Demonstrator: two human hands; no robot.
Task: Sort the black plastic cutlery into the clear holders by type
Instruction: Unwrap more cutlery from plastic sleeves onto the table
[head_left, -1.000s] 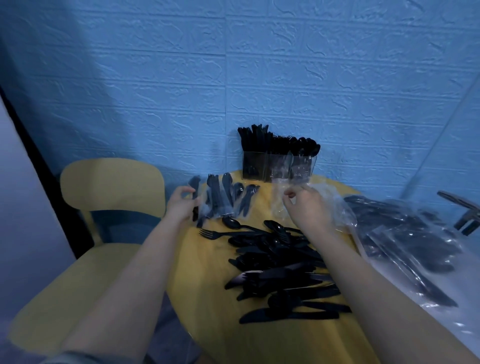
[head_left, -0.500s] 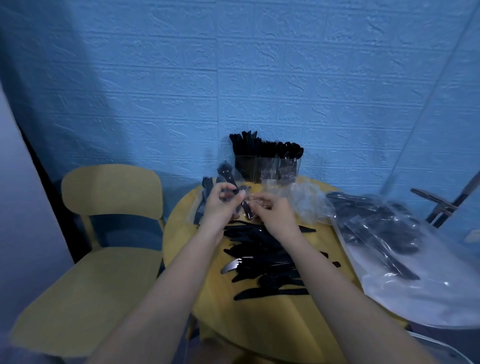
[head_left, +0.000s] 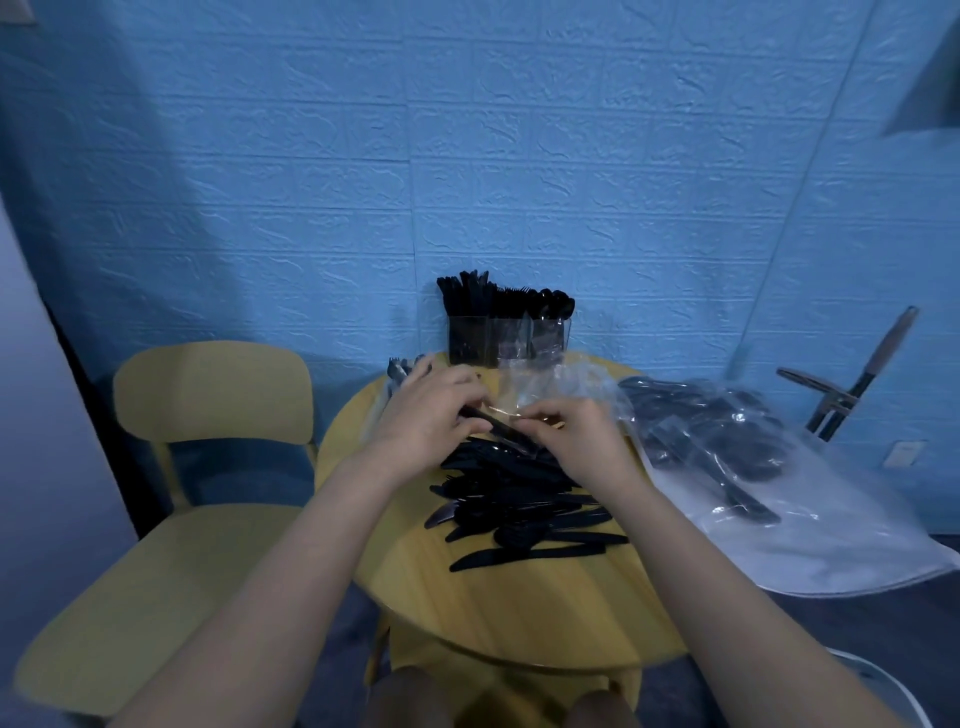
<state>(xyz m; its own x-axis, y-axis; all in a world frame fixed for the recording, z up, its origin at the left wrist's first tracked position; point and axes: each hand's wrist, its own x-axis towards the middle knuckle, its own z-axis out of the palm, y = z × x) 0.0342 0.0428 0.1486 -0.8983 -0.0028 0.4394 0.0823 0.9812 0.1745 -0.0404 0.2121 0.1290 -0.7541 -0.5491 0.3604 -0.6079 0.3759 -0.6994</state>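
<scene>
1. A wrapped cutlery packet is held between both hands above the far end of the loose pile; a black handle shows inside a clear sleeve, but which type it is I cannot tell.
2. The left hand has its fingers curled round the dark end of the packet, and the right hand pinches the clear wrap at the other end.
3. The step in hand looks like stripping the wrap. To do it well, keep the left grip firm on the handle and pull the film off along the piece's length with the right, rather than sideways (thin plastic tines could snap), and hold it over the surface so a dropped piece lands on the pile.
4. The loose cutlery pile lies just under the hands on the round yellow surface, knives, forks and spoons mixed and overlapping.
5. The clear holders stand at the far edge against the blue wall, three compartments side by side, each already well filled: knives seem to be on the left, forks in the middle, spoons on the right.
6. An empty-looking clear wrapper heap lies just in front of the holders.
7. A large clear bag to the right holds more black cutlery.
8. More wrapped pieces lie beyond the left hand.
</scene>
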